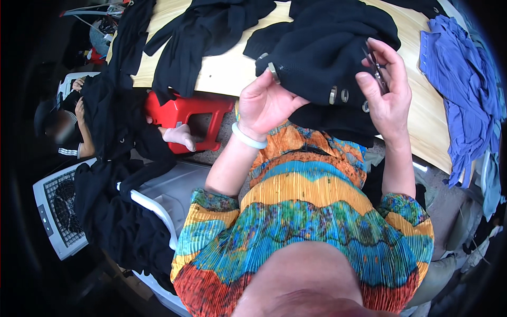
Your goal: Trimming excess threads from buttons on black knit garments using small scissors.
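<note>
Black garment (330,50): on the worktop (228,68), its edge between your left thumb and fingers.
Metallic button (273,72): at your left thumb tip.
Your left hand (261,105): pinching that edge, forearm slanting inward.
Your right hand (392,98): fingers curled round the dark snips (378,73) by the garment's right side, forearm reaching nearly straight ahead.

Our wearer: pleated short-sleeved top (303,222), banded in many colours.
We note fine ribbed pleats running lengthwise; bands of orange and turquoise near the waist, then golden yellow, then mottled blue-green with purple flecks, and rust red toward the shoulders. Sleeves (210,219) repeat the scheme, mottled green-blue at the cuffs. Below the waist we see patterned cloth (303,138), mostly orange with blue at one edge. Smooth, pale bangle (248,137) circles the left wrist; both hands (392,103) bare.
</note>
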Tool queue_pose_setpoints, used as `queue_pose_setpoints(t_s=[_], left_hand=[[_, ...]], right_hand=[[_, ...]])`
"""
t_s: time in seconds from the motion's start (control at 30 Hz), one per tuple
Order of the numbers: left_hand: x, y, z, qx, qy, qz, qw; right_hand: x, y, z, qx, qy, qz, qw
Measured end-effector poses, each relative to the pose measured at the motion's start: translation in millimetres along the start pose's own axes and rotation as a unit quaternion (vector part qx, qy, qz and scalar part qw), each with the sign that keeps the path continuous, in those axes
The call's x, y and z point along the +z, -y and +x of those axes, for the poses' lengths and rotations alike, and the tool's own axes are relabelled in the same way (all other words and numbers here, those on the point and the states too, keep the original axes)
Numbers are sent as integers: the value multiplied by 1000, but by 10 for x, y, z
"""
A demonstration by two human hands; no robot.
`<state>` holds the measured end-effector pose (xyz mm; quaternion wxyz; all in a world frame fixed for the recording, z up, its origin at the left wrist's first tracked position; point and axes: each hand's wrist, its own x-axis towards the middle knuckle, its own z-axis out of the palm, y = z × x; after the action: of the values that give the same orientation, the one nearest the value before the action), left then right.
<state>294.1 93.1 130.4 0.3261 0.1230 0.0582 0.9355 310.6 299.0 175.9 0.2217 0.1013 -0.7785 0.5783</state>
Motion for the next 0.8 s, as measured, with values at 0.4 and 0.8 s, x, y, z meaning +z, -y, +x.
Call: queue_pose_setpoints(t_s=[0.4,0.8], left_hand=[[84,227,-18,0,-13,17,1000],[-83,-21,76,13,-41,-84,996]], right_hand=[[105,303,-39,-102,78,0,992],[-70,-388,-132,60,191,-52,978]])
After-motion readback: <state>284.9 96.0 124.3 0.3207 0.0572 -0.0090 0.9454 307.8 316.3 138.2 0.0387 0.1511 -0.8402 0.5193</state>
